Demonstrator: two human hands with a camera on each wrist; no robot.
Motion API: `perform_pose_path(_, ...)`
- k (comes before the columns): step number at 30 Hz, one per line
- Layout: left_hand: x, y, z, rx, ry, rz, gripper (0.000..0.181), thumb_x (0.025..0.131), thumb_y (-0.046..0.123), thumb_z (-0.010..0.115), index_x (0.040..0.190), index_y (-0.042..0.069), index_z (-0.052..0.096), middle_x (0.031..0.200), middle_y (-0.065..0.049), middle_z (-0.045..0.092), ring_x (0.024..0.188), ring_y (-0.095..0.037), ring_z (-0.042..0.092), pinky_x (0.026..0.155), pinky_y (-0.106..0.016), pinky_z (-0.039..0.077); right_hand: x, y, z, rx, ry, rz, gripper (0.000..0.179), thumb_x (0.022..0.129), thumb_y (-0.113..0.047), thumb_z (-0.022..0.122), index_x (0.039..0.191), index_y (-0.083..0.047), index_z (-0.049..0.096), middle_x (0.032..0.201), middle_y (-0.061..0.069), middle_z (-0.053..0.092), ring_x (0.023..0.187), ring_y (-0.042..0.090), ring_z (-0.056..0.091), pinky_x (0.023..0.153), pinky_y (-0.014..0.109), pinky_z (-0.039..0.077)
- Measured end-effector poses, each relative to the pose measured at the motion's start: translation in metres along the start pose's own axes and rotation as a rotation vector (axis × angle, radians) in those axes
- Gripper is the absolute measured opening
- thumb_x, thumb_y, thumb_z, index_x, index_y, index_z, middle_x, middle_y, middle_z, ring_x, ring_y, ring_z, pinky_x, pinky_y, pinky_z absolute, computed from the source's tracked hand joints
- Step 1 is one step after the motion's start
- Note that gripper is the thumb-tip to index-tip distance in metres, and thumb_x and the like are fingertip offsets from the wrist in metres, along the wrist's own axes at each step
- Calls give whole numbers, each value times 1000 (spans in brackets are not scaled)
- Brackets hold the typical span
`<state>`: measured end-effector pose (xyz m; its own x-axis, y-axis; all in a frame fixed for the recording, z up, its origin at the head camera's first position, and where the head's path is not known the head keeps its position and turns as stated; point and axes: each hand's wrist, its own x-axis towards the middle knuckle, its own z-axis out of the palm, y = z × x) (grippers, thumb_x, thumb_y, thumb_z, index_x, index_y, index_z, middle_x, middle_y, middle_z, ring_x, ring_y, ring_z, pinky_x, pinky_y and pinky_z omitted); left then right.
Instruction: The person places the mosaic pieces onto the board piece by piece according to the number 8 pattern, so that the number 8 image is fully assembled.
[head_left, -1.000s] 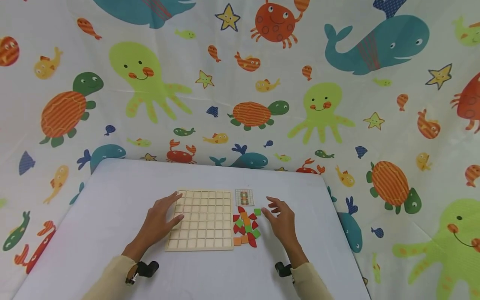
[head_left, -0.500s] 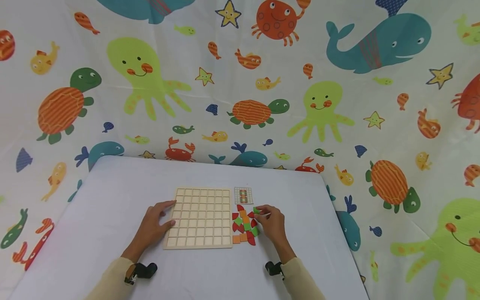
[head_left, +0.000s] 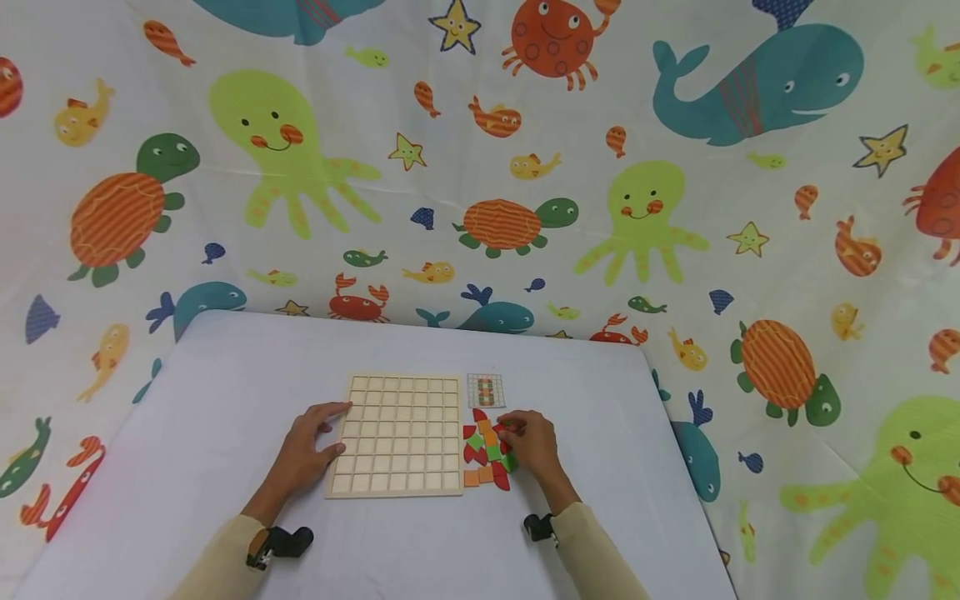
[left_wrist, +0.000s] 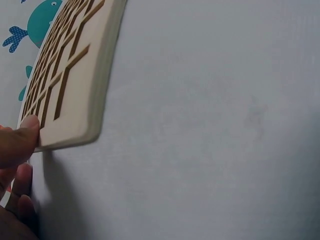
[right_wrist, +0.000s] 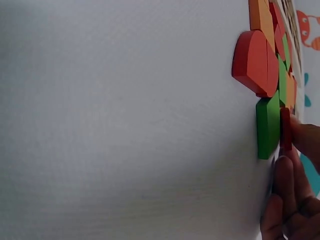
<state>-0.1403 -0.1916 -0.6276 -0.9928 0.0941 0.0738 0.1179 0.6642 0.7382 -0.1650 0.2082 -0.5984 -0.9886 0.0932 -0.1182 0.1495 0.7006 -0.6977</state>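
Note:
A wooden grid board (head_left: 406,437) lies on the table with its square cells showing. My left hand (head_left: 302,454) rests at its left edge, the thumb (left_wrist: 30,129) touching the near corner. Right of the board is a cluster of red, orange and green wooden blocks. My right hand (head_left: 534,443) reaches in at the cluster's right side. In the right wrist view, its thumb and fingers pinch a red block (right_wrist: 286,129) beside a green block (right_wrist: 268,127). The hand hides some of the blocks in the head view.
A small pattern card (head_left: 486,391) with a printed grid lies behind the blocks. The white table (head_left: 405,550) ends at a curtain (head_left: 555,125) printed with sea animals. Two orange squares (head_left: 478,477) and a red piece (head_left: 500,477) sit at the cluster's near end.
My right hand has come leftward to the cluster, reached the green tile at its upper right, then moved onto a red block. My left hand has drawn back slightly to the board's left edge.

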Motion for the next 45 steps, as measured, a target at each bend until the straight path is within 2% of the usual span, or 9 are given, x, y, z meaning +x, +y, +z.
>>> perform_pose_path(5,-1,-2,2,6,14,15,73,85,-4,82,151,12,57,154,-20,54,113,-32,59,95,-51,47,1,-4,-1,-88,-13,-4,14,92,-18,84,105,-18,80,90,0,66,84,17,60,73,30,53)
perform_pose_path(9,-2,0,3,10,23,29,72,86,-3,82,152,11,56,154,-20,54,113,-33,60,96,-52,47,4,-4,-1,-104,-32,-7,14,91,-18,85,98,-19,74,87,-2,67,81,16,59,71,30,51)
perform_pose_path(16,-3,1,3,2,22,23,72,86,-3,81,152,10,55,154,-20,54,114,-33,60,96,-53,47,5,1,-4,-9,-101,-30,15,94,-14,81,95,-18,66,82,1,62,75,17,58,62,28,50)
perform_pose_path(22,-2,1,3,-5,19,29,70,87,-3,80,152,9,55,153,-21,54,114,-34,60,98,-55,46,2,0,-7,78,-158,-52,6,99,-17,76,101,-16,70,90,1,67,84,19,60,66,26,55)
perform_pose_path(26,-2,1,3,2,29,38,69,87,-2,80,151,8,56,152,-21,55,113,-33,60,98,-55,46,0,-3,-7,133,-151,-48,4,100,-17,74,102,-17,77,100,1,72,89,20,62,72,26,58)
perform_pose_path(31,-3,0,6,17,56,64,69,85,-3,82,149,8,58,150,-22,56,109,-33,61,95,-51,46,-2,-4,-5,227,-133,22,12,101,-13,72,103,-20,83,115,5,74,93,20,66,81,29,63)
perform_pose_path(37,-4,0,4,18,43,38,68,86,-3,81,150,10,58,154,-20,54,112,-34,61,97,-53,46,-3,-8,-5,353,-118,105,17,96,-12,78,110,-17,83,123,9,72,98,22,70,85,32,64)
perform_pose_path(41,-4,0,3,13,29,38,67,88,-2,80,150,9,58,154,-21,53,114,-34,60,98,-55,46,-5,-12,-6,385,-98,90,21,93,-11,81,113,-17,83,123,9,71,96,22,69,82,32,64)
perform_pose_path(45,-4,1,2,9,32,42,66,89,-2,79,150,8,58,155,-21,53,113,-34,60,99,-55,44,-5,-16,-5,364,-76,28,22,95,-15,81,116,-21,83,123,7,72,96,21,69,80,29,63)
